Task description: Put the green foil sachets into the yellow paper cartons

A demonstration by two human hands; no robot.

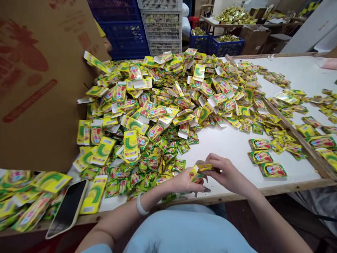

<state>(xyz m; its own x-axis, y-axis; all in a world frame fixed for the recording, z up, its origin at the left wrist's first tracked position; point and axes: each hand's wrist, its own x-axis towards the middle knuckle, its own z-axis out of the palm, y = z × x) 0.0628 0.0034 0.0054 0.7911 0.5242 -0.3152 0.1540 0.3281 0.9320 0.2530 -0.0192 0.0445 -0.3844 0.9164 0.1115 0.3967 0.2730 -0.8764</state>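
Note:
My left hand point(184, 182) is closed around a small yellow-and-green carton point(194, 173), just above the table's front edge. At the carton's upper right end, the fingers of my right hand point(220, 170) pinch a yellow part with a greyish flap; whether a sachet is also between them I cannot tell. Left of my hands lie many loose green sachets point(137, 177). Behind them rises a big heap of yellow cartons point(168, 95), many with open white flaps. To the right, three filled-looking cartons point(260, 157) lie in a column on the white table point(223, 147).
A large brown cardboard box point(50, 91) stands at the left. A phone point(68, 207) lies by the front edge, beside more cartons point(34, 196). A wooden strip point(297, 135) divides the table at right, with gold sachets point(285, 140) along it. Stacked crates point(162, 24) stand behind.

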